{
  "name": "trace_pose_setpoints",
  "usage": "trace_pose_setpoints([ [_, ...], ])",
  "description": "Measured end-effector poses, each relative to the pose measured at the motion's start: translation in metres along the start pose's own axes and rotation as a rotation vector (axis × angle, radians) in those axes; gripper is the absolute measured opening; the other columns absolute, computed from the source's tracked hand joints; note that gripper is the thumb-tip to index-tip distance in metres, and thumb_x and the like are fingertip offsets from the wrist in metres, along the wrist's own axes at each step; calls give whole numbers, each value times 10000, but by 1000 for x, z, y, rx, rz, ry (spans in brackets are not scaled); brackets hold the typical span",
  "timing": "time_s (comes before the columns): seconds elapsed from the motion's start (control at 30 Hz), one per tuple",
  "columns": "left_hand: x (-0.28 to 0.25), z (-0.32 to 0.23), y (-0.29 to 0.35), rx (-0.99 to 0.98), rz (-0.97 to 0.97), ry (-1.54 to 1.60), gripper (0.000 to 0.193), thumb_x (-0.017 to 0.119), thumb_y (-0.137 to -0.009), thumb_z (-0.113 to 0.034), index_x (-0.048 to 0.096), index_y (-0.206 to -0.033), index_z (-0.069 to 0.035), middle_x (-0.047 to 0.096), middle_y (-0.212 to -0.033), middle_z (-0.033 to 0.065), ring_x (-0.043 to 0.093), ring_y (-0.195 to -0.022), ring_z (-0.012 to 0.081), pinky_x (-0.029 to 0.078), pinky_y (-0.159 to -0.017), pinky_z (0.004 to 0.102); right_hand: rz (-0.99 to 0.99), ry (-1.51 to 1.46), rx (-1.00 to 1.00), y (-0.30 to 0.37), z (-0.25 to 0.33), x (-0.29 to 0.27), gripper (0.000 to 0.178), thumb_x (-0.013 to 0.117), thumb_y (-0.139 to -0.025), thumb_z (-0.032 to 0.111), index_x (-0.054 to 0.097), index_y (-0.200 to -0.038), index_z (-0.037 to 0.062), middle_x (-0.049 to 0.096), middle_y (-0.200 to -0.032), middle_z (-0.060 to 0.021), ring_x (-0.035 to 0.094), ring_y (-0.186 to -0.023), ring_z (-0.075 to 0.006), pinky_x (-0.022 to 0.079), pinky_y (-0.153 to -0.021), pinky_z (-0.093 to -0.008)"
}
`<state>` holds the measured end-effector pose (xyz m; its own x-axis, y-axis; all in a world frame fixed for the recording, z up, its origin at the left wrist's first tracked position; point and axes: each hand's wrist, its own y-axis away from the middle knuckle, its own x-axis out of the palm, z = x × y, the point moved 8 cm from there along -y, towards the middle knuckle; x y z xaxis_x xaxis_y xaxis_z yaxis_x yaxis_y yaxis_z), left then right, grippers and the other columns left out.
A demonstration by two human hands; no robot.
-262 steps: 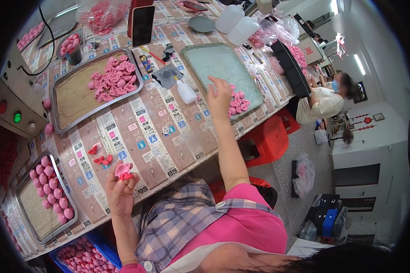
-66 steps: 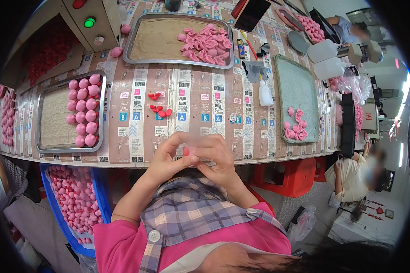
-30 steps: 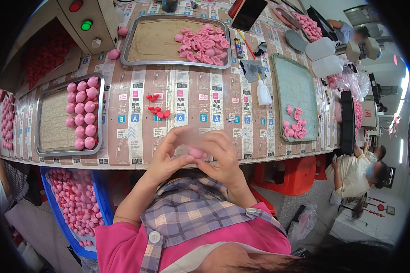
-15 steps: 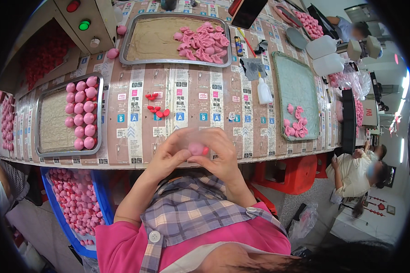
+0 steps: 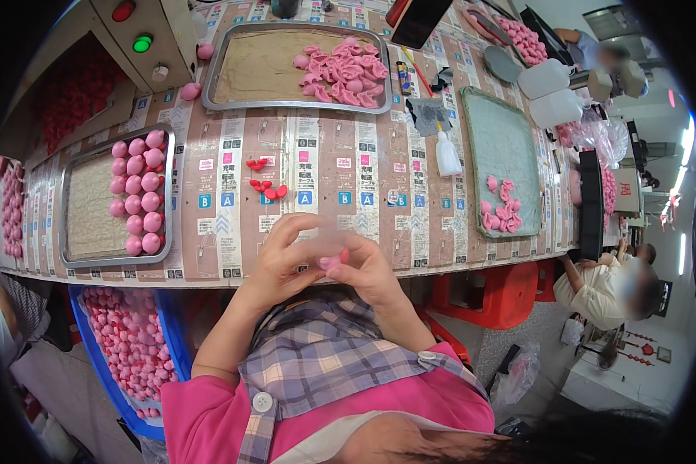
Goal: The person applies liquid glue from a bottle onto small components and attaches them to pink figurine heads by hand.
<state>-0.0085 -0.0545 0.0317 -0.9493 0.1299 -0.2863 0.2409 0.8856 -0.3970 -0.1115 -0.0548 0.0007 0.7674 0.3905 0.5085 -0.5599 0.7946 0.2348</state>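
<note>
Just beyond the table's front edge, a small soft-looking pink piece with a red part point(image 5: 334, 261) is held between my two hands. My right hand point(image 5: 371, 267) pinches it between thumb and fingers. Curled around its other side, my left hand point(image 5: 282, 263) has its fingertips against the piece; these are partly blurred. Several small red pieces point(image 5: 267, 189) lie on the table beyond my left hand. At the left, a metal tray point(image 5: 73, 209) carries rows of pink balls point(image 5: 134, 184), some showing red bits.
A large metal tray point(image 5: 247, 66) at the back holds crumpled pink shells point(image 5: 346, 71). To the right lie a green tray point(image 5: 503, 139) with pink pieces and a white squeeze bottle point(image 5: 447, 155). A blue crate point(image 5: 93, 340) of pink balls stands below left. Another person point(image 5: 607, 290) is at right.
The pink piece has turned in my fingers and looks flatter, its red part now pointing up. My left thumb has drawn back from it slightly. The person at right has shifted.
</note>
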Motion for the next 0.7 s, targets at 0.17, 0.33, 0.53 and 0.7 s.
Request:
trace_pose_setpoints([
  [0.17,-3,-6,-3,24,-29,-28,333,705,-595,-81,614,-916,-93,531,-1066,109,488,-990,269,388,-839,364,14,26,-23,0,-1,0,374,631,-760,48,476,-1096,-7,536,-1012,-62,512,-954,-123,444,-807,-251],
  [0.33,-7,-13,-3,126,-95,-143,326,706,-580,-77,620,-894,-90,574,-995,71,520,-929,257,416,-799,360,8,43,-60,-2,1,-1,331,630,-761,41,485,-1053,-15,524,-961,-34,504,-913,-96,424,-807,-231],
  [0.53,-4,-22,-3,250,-88,-251,315,704,-572,-76,622,-877,-75,597,-951,37,534,-874,224,440,-766,351,-21,-16,-94,-2,-4,-4,329,618,-764,25,484,-1061,-16,524,-963,-38,512,-909,-100,442,-792,-233],
  [0.7,-3,-26,-3,292,-120,-277,292,689,-570,-102,620,-852,-78,590,-911,31,548,-844,218,439,-742,358,-50,-141,-81,0,-6,-1,327,610,-766,20,485,-1066,-11,531,-965,-45,531,-892,-109,478,-766,-235],
])
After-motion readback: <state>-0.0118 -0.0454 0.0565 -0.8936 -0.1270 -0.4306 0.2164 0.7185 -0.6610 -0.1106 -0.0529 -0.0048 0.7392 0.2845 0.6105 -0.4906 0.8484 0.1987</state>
